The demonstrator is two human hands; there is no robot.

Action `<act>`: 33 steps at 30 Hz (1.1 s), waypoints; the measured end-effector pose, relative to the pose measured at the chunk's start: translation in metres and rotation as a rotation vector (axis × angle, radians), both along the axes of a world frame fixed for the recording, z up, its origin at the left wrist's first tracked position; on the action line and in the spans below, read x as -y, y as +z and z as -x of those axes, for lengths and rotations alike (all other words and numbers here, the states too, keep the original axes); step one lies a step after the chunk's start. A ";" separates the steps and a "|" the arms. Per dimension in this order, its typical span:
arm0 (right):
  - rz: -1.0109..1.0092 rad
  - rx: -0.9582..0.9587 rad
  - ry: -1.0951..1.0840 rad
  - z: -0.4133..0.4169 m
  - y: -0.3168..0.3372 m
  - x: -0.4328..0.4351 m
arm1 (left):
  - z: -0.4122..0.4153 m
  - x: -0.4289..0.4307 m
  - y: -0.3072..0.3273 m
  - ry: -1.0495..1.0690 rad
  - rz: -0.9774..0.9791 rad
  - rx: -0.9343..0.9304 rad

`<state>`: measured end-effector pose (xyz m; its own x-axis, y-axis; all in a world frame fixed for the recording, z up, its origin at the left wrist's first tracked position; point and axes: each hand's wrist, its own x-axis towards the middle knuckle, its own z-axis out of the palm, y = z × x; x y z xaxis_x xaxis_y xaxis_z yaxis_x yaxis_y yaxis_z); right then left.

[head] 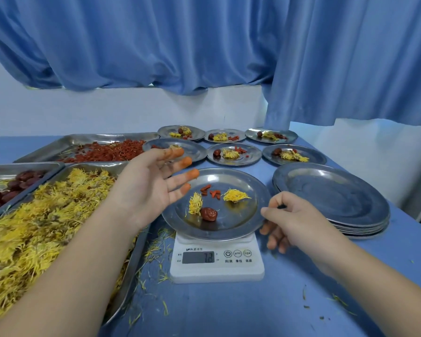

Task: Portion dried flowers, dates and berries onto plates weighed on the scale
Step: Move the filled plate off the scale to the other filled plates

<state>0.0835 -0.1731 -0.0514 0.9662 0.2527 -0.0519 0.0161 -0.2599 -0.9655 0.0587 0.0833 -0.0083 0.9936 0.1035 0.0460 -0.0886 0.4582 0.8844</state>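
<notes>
A metal plate [229, 228] sits on the white scale [216, 263], whose display reads 72. On the plate lie two dried yellow flowers [235, 195], a dark red date [208, 214] and a few red berries [211, 190]. My left hand [153, 183] hovers open, palm up, over the plate's left rim, its fingertips stained orange, holding nothing. My right hand [289, 220] grips the plate's right rim, thumb on top and fingers beneath.
Trays at the left hold dried flowers [34, 227], dates [7, 188] and berries [107, 152]. Several filled plates [235, 154] stand behind the scale. A stack of bare plates [331, 198] is at the right. Loose petals litter the blue table [229, 312].
</notes>
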 end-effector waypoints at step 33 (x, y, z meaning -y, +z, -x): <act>-0.494 0.044 -0.241 -0.154 0.089 -0.072 | -0.019 -0.040 0.035 0.077 0.105 0.031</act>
<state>0.2371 -0.1007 0.0373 0.9982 0.0081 0.0590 0.0557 0.2225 -0.9733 0.0773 0.1237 0.0263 0.9808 0.1849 0.0615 -0.1536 0.5391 0.8281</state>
